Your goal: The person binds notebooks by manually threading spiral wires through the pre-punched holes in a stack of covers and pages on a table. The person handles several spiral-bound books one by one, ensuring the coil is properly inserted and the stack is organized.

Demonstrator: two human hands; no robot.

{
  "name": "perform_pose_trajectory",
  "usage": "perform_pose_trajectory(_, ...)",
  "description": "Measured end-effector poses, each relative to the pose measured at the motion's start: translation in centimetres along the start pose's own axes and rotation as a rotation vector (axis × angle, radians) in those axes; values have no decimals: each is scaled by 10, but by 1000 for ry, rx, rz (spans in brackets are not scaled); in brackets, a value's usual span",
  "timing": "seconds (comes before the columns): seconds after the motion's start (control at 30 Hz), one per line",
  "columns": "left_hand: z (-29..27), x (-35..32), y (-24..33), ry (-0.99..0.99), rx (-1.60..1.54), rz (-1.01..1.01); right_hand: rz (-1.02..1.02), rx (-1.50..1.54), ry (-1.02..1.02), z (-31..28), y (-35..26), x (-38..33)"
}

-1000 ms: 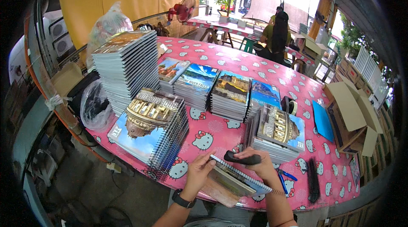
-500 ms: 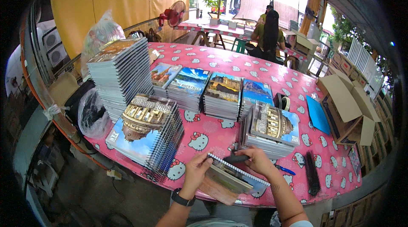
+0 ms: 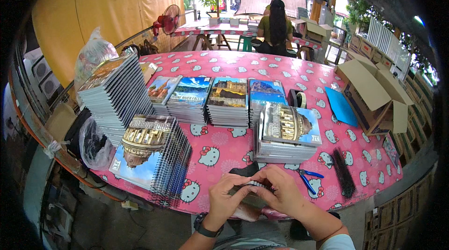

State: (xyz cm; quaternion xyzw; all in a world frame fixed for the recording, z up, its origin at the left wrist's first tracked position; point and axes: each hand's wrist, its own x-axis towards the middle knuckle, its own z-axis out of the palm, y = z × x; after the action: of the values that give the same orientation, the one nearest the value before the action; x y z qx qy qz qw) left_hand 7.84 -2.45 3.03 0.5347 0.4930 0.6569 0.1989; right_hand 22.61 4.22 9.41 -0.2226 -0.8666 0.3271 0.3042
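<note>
Moves right hand (image 3: 280, 190) in against left hand (image 3: 225, 198) since the earlier frame, with black tool (image 3: 244, 170) now showing just beyond left fingers. Pinches book (image 3: 247, 210) by its coil edge (image 3: 256, 183) at lower centre, with thumbs pressed toward forefingers on both hands. Appears to have binding done on front stack (image 3: 140, 149) at lower left and tall stack (image 3: 114, 98) at left, unfinished on book in hand. Leaves loose coils (image 3: 343, 173) at lower right, near pliers (image 3: 308, 173). Works close to near edge of table (image 3: 203, 180); finds most room left of hands, less above, below right stack (image 3: 290, 128).
</note>
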Motion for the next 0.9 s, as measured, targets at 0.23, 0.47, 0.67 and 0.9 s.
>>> perform_pose_trajectory(0.23, -1, -6, 1, -4, -2, 55, 27, -65, -88, -2, 1, 3)
perform_pose_trajectory(0.47, 3, -8, -2, 49, -1, 5, -224, -274, 34, 3, -2, 2)
perform_pose_trajectory(0.67, -17, 5, 23, -120, 262, 72, -342, -240, 57, -3, -19, 16)
perform_pose_trajectory(0.9, -138, 30, 69, 885, 132, 287, -359, -116, 543, -42, -12, 28)
